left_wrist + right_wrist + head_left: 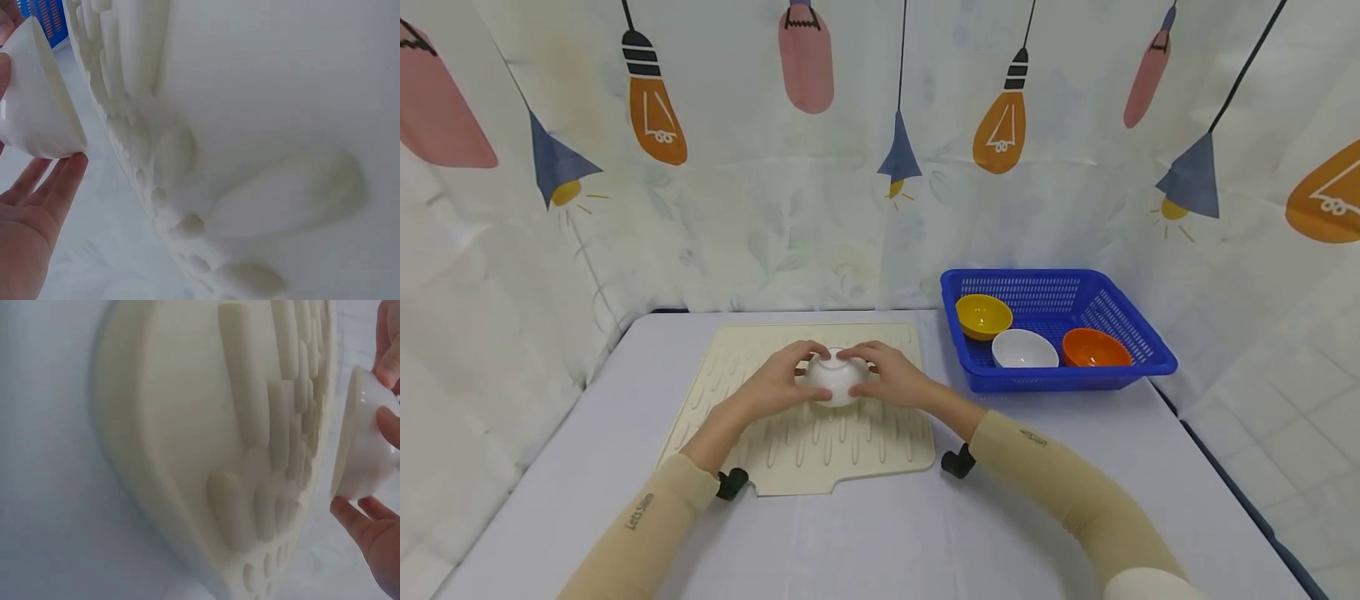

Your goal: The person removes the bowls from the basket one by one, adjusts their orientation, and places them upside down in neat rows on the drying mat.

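Note:
A small white bowl (836,379) is upside down just over the cream ridged drying mat (752,450). My left hand (778,383) grips its left side and my right hand (887,379) grips its right side, fingers curled over the base. In the left wrist view the bowl (34,100) is at the upper left, its rim facing the mat (250,125), with my fingers (53,178) under it. In the right wrist view the bowl (365,447) sits at the right edge between my fingertips (353,519), close to the mat (206,444).
A blue plastic basket (1120,321) stands at the back right on the pale table (880,533). It holds a yellow bowl (983,315), a white bowl (1025,348) and an orange bowl (1093,347). A patterned curtain closes off the back and sides.

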Action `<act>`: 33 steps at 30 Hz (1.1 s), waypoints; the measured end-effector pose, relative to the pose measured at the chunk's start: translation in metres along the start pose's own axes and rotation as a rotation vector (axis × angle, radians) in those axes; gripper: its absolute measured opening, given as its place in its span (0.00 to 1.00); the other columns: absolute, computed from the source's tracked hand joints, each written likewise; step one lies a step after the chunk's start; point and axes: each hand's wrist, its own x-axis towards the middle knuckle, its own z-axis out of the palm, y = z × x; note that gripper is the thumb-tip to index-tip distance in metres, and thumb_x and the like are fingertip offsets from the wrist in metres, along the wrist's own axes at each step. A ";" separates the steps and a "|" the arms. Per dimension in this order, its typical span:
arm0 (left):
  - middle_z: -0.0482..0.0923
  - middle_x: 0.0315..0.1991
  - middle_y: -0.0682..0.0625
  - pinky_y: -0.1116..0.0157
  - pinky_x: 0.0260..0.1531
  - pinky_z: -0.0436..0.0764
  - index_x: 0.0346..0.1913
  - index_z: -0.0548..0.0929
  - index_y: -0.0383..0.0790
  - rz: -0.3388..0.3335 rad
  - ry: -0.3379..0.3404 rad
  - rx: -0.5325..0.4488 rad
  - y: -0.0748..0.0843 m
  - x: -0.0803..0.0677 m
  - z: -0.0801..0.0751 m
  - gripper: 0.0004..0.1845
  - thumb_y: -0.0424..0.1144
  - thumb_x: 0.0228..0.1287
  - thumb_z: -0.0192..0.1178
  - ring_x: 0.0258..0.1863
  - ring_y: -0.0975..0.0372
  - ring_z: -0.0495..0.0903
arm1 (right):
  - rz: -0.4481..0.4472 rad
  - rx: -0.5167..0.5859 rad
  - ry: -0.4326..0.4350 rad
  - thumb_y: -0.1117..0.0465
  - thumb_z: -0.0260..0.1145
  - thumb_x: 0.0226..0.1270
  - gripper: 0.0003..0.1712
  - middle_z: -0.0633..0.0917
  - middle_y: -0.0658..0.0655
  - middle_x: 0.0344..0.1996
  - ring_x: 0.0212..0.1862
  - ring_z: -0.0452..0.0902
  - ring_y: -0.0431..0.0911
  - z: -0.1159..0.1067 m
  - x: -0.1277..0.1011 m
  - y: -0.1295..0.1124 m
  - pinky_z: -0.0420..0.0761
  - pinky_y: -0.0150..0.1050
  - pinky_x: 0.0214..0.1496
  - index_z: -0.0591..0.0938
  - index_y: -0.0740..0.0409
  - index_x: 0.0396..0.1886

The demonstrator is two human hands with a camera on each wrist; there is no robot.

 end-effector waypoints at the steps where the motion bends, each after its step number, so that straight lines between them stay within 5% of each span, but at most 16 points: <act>1: 0.76 0.60 0.49 0.52 0.58 0.80 0.59 0.77 0.44 -0.008 -0.003 0.001 0.001 0.000 -0.002 0.30 0.43 0.56 0.79 0.59 0.49 0.74 | -0.002 0.000 0.001 0.61 0.76 0.66 0.34 0.76 0.57 0.65 0.65 0.73 0.50 0.001 0.002 0.000 0.79 0.43 0.62 0.77 0.52 0.71; 10: 0.74 0.62 0.46 0.49 0.60 0.78 0.59 0.76 0.43 -0.039 -0.051 0.033 0.002 -0.001 -0.020 0.29 0.39 0.57 0.79 0.64 0.45 0.72 | -0.015 0.032 -0.009 0.62 0.75 0.66 0.34 0.76 0.57 0.65 0.66 0.71 0.50 0.007 0.018 0.000 0.79 0.43 0.62 0.76 0.54 0.71; 23: 0.71 0.66 0.42 0.46 0.57 0.80 0.58 0.75 0.42 -0.106 -0.073 -0.016 -0.023 0.000 -0.046 0.29 0.39 0.56 0.79 0.68 0.39 0.70 | 0.019 -0.014 -0.008 0.58 0.75 0.67 0.34 0.76 0.57 0.65 0.65 0.72 0.50 0.023 0.052 -0.005 0.79 0.40 0.60 0.76 0.51 0.71; 33: 0.69 0.68 0.39 0.45 0.63 0.75 0.59 0.75 0.39 -0.148 -0.085 -0.021 -0.039 0.001 -0.067 0.30 0.38 0.56 0.79 0.70 0.36 0.66 | 0.072 -0.052 0.000 0.57 0.76 0.67 0.35 0.75 0.57 0.67 0.68 0.70 0.50 0.036 0.077 -0.014 0.77 0.37 0.61 0.76 0.49 0.72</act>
